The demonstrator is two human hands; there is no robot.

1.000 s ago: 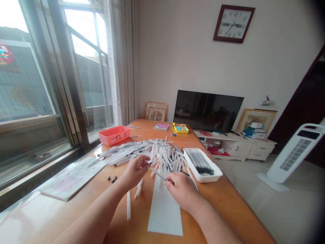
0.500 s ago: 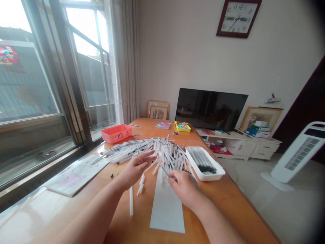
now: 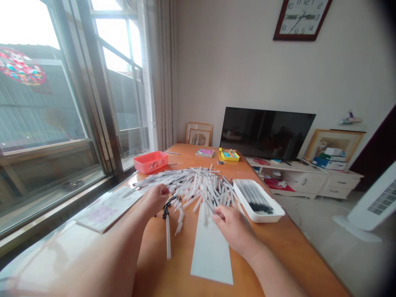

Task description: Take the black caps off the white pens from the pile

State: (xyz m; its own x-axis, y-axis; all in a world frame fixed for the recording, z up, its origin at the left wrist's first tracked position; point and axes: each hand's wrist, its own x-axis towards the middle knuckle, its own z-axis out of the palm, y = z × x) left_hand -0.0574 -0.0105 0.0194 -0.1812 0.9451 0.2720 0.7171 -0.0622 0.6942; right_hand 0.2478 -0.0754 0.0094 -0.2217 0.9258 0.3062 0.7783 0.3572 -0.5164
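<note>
The left hand (image 3: 156,198), spread open a moment ago, has dropped to the near-left edge of the pile of white plastic pen barrels (image 3: 192,186). It is curled beside small black caps (image 3: 166,211), and its grasp cannot be told. The right hand (image 3: 232,226) still pinches a thin grey refill (image 3: 213,206) at the pile's near edge.

A coral tray (image 3: 151,161) sits at the window side of the desk (image 3: 278,247), with a small book (image 3: 204,153) and a yellow box (image 3: 229,155) near the far edge. A printed sheet (image 3: 108,208) lies at the left and a white paper strip (image 3: 212,251) nearer the middle. Behind, a dark television (image 3: 267,134) stands on a low white cabinet (image 3: 309,181) under a wall clock (image 3: 301,18), and a white fan (image 3: 375,202) stands on the floor.
</note>
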